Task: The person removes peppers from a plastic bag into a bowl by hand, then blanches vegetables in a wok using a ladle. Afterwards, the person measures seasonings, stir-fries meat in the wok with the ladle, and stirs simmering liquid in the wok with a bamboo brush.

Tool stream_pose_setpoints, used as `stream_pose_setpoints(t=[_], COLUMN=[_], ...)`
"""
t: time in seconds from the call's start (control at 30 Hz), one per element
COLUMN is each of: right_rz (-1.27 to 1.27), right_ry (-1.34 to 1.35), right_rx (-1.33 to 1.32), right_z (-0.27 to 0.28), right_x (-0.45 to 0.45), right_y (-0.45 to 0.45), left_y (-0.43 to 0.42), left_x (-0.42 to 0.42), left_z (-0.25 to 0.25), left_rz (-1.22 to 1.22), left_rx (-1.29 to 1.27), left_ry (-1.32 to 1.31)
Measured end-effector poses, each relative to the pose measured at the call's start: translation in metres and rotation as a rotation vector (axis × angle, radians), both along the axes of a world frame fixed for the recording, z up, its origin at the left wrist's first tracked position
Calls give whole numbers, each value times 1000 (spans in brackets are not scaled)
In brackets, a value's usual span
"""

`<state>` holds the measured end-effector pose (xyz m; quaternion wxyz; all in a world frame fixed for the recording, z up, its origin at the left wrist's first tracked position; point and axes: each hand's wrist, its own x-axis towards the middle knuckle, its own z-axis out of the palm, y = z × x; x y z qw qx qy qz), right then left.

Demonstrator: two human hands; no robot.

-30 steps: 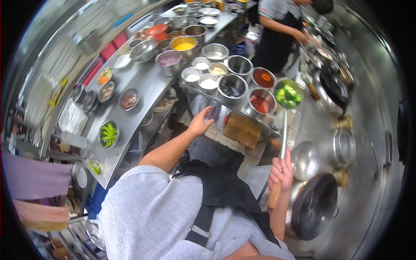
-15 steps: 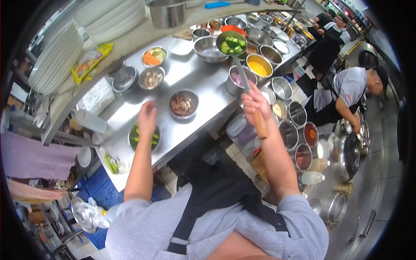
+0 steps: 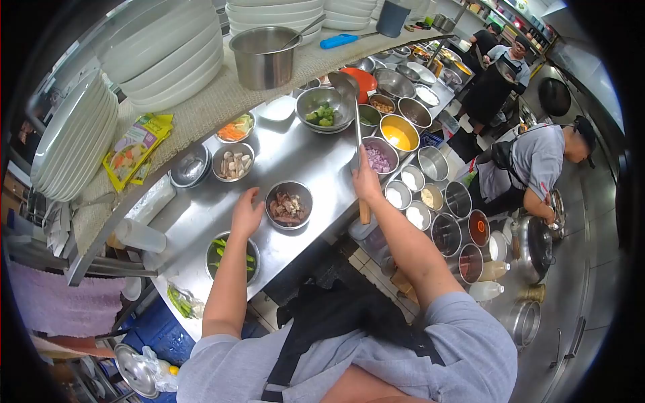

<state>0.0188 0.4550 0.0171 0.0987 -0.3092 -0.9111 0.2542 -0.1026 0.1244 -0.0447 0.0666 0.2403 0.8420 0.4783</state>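
Observation:
My right hand (image 3: 367,181) is wrapped around the wooden handle of a long metal ladle (image 3: 345,83). The ladle's bowl is tilted at the right rim of a steel bowl (image 3: 308,106). Chopped green vegetables (image 3: 326,114) lie in that steel bowl. Over the counter, my left hand (image 3: 248,212) is empty, its fingers loosely curled and apart. Just right of it stands a metal bowl of sliced meat (image 3: 289,205). Under my left wrist is a bowl of green pods (image 3: 250,258), partly covered by the forearm.
Diced purple onion (image 3: 377,160) and a yellow liquid (image 3: 399,136) fill containers right of the ladle. Bowls of mushroom pieces (image 3: 233,164) and sliced carrot (image 3: 235,129) stand at the back left. A shelf with stacked plates (image 3: 161,60) overhangs the counter. A co-worker (image 3: 537,161) bends at the right.
The green vegetables have gone from the ladle into the steel bowl. My right hand has moved left with the ladle. My left hand has shifted slightly right and down.

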Motion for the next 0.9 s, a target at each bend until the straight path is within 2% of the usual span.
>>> stream_pose_setpoints(t=[0.1, 0.13, 0.17, 0.2, 0.23, 0.3, 0.33, 0.37, 0.43, 0.5, 0.53, 0.63, 0.73, 0.9], right_rz=[-41, -30, -43, 37, 32, -19, -51, -126, -44, 8, 77, 55, -49, -646], right_ry=[-15, 29, 34, 163, 202, 292, 345, 369, 617, 828, 871, 1103, 1369, 1670], right_rx=[-55, -49, -49, -61, -95, -290, -462, -787, -1230, -1700, -1814, -1777, -1598, -788], right_z=[15, 1, -11, -15, -20, -20, -6, 27, 37, 38, 44, 36, 41, 32], right_x=[7, 9, 10, 10, 12, 21, 27, 38, 63, 110, 143, 262, 392, 571], right_y=[-20, -19, -13, -10, -7, -11, -19, -32, -20, 2, 3, -16, -62, -178], left_y=[19, 24, 31, 37, 43, 55, 59, 62, 77, 93, 108, 171, 247, 340], left_x=[-31, -38, -46, -53, -57, -65, -74, -80, -89, -85, -74, -31, 61, 224], left_z=[-41, -43, -44, -43, -42, -40, -60, -60, -53, -42, -29, -25, 12, 37], left_rz=[1, -12, -68, -124, -137, -265, -265, -291, -424, -592, -652, -909, -1211, -1541], left_rx=[-145, -146, -230, -315, -318, -519, -491, -491, -474, -409, -430, -495, -430, -374], left_ry=[128, 130, 12, -105, -97, -68, 61, 73, -290, -366, -354, -336, -363, -464])
